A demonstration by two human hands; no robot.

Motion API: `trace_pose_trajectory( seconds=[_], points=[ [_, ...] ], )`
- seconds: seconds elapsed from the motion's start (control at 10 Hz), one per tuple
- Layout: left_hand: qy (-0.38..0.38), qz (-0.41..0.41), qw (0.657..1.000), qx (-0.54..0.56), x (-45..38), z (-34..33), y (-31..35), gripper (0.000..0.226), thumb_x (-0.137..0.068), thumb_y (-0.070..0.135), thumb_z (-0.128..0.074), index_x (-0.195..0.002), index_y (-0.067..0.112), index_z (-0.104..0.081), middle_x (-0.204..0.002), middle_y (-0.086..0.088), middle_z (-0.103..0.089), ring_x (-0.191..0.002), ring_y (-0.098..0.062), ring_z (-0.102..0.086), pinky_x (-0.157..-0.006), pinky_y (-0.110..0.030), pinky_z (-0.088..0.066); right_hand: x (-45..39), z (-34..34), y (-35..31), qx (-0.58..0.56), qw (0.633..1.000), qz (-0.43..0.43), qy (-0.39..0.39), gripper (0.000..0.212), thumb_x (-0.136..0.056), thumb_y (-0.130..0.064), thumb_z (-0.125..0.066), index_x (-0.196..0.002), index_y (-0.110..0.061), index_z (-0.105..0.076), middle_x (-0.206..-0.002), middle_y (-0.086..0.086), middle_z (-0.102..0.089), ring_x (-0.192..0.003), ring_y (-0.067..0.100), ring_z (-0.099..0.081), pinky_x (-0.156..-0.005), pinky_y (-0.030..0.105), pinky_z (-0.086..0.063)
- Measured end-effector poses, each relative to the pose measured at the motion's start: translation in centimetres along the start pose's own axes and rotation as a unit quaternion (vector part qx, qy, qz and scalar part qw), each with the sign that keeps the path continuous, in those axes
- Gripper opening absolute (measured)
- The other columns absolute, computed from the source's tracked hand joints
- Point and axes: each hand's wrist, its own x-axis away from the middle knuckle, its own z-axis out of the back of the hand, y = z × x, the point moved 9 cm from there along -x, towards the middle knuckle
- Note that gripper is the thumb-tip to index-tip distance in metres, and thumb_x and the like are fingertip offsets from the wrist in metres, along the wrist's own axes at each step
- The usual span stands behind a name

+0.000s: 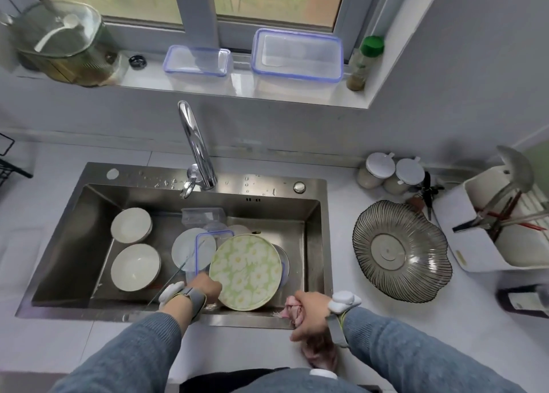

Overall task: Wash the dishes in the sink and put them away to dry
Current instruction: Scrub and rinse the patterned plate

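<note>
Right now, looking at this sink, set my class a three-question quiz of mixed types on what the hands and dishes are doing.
1. True or false: the tap is running.
2. Which hand holds the cloth? A) left B) right C) neither
3. Fill in: the left hand grips the rim of the floral ____.

Key: 1 false, no stream shows. 2 B, the right hand bunches it over the sink edge. 3 plate.
</note>
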Motion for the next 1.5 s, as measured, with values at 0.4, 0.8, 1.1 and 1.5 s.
trace_pose_trajectory(
  seconds=[0.4, 0.8, 1.1, 1.5],
  points=[
    [-0.017, -0.011, 0.992, 0.126, -0.9, -0.6, 1.2, 0.044, -0.095, 0.005, -0.056, -0.138, 0.006, -0.059, -0.137, -0.015, -0.064, -0.124, -0.033, -0.061, -0.101, -0.035, -0.048, -0.5, 0.2, 0.0, 0.044, 0.999, 0.007, -0.002, 0.051, -0.071, -0.029, -0.079, -0.119, -0.028, -0.063, -0.115, 0.001, -0.072, -0.104, 0.026, -0.069, -0.086, 0.029, -0.056],
    [0.031, -0.032, 0.983, 0.177, 1.1, 0.8, 0.8, 0.042, -0.088, 0.002, -0.051, -0.129, 0.008, -0.059, -0.125, -0.015, -0.066, -0.111, -0.036, -0.064, -0.088, -0.040, -0.058, 0.9, -0.6, -0.2, -0.002, 0.999, 0.030, -0.017, 0.054, -0.076, -0.013, -0.082, -0.125, -0.016, -0.059, -0.092, -0.012, -0.060, -0.079, 0.009, -0.055, -0.075, 0.020, -0.049],
    [0.050, -0.082, 0.967, 0.237, 4.6, 4.5, 0.3, 0.037, -0.074, 0.001, -0.050, -0.108, 0.001, -0.067, -0.095, -0.020, -0.074, -0.081, -0.041, -0.074, -0.072, -0.052, -0.064, 1.6, 1.0, -1.4, 0.070, 0.997, 0.000, 0.024, 0.031, -0.083, -0.027, -0.073, -0.109, -0.011, -0.070, -0.101, 0.009, -0.070, -0.090, 0.027, -0.070, -0.077, 0.032, -0.056],
    [0.073, -0.091, 0.956, 0.269, 9.4, 9.4, -2.9, 0.025, -0.082, -0.011, -0.052, -0.103, -0.001, -0.061, -0.090, -0.022, -0.072, -0.072, -0.037, -0.072, -0.086, -0.060, -0.057, 1.5, 4.4, -2.6, -0.252, 0.956, 0.009, 0.147, 0.020, -0.090, -0.025, -0.070, -0.079, -0.036, -0.058, -0.079, -0.013, -0.063, -0.074, 0.006, -0.061, -0.077, 0.023, -0.055]
  ],
)
